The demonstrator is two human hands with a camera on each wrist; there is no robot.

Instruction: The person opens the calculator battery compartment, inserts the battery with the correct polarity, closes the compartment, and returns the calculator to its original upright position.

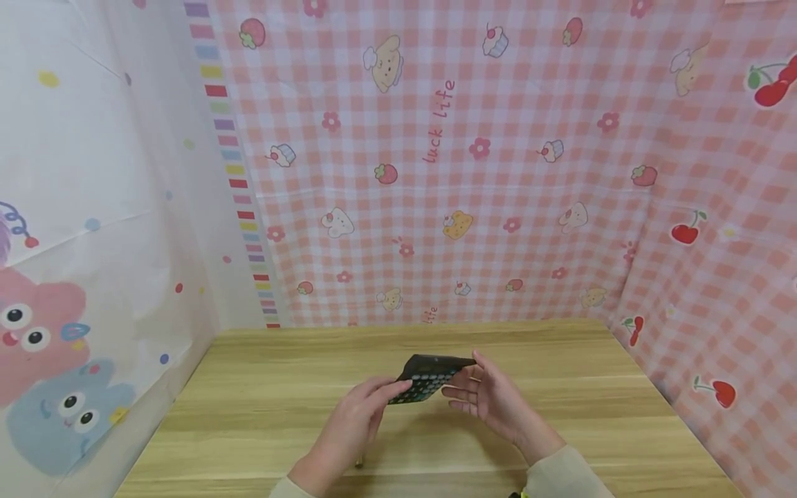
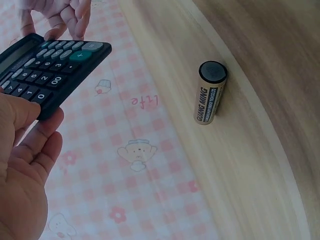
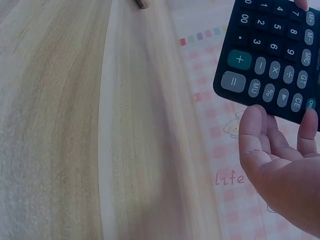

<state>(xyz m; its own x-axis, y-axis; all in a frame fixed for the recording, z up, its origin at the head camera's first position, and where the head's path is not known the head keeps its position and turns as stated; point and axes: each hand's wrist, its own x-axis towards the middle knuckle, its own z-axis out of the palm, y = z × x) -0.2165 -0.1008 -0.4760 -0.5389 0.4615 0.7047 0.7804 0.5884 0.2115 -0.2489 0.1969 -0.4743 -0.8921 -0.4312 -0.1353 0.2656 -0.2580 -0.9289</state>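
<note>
A black calculator (image 1: pixel 429 373) with grey, black and green keys is held tilted above the wooden table, between both hands. My left hand (image 1: pixel 351 422) grips one end, its thumb on the key side and fingers underneath, as the left wrist view shows. At the opposite edge, my right hand (image 1: pixel 492 401) holds the calculator, thumb beside the green ON key (image 3: pixel 311 103) and fingers behind the body. A gold and black battery (image 2: pixel 209 95) stands upright on the table, near my left wrist and apart from both hands.
The wood-grain table (image 1: pixel 261 387) ends at a pink checked cloth (image 1: pixel 436 263) behind and another cloth with cherries (image 1: pixel 716 277) on the right. A white printed sheet (image 1: pixel 124 242) hangs at left. A small black and yellow object (image 1: pixel 518 494) shows at the bottom edge.
</note>
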